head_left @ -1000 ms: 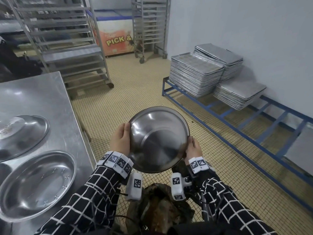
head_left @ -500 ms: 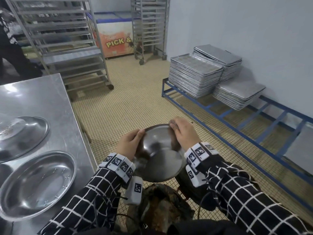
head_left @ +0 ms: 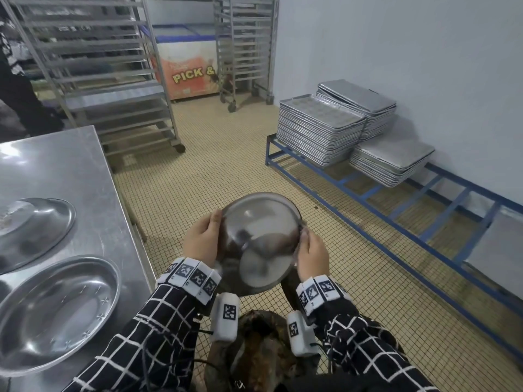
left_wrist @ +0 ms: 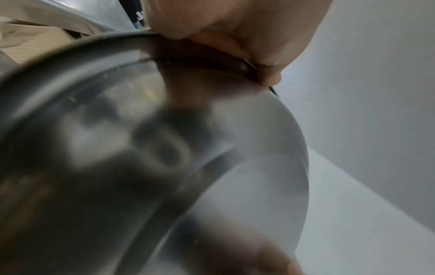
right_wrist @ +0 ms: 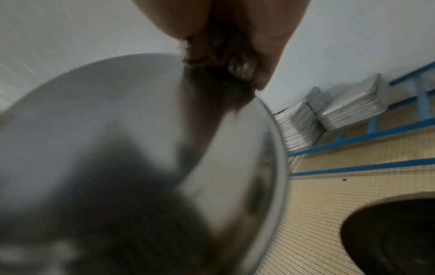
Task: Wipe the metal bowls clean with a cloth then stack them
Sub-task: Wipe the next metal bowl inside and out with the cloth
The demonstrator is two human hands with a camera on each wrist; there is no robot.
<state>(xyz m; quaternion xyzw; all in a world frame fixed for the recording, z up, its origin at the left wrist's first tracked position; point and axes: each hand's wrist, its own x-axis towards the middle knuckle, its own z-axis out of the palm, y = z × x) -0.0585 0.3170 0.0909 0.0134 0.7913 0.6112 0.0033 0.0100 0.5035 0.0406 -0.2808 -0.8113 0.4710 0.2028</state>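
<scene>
A left hand and a right hand grip an upturned metal bowl by its rim; steady bracing should let the cloth under the right fingers wipe evenly.

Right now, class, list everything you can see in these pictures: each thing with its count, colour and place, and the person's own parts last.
Held bowl: one, silver metal, underside towards the camera, above the floor.
Cloth: one, dark brown, at the bowl's right rim.
Table bowls: two, silver, on the steel table, left.
Tray stacks: three, grey, on the blue frame by the wall.
Racks: two, metal, at the back.
Chest freezer: one, orange and white, far back.
Left hand: grips the bowl's left rim.
Right hand: pinches the cloth against the right rim.
Sleeves: two, black with white checks.
</scene>
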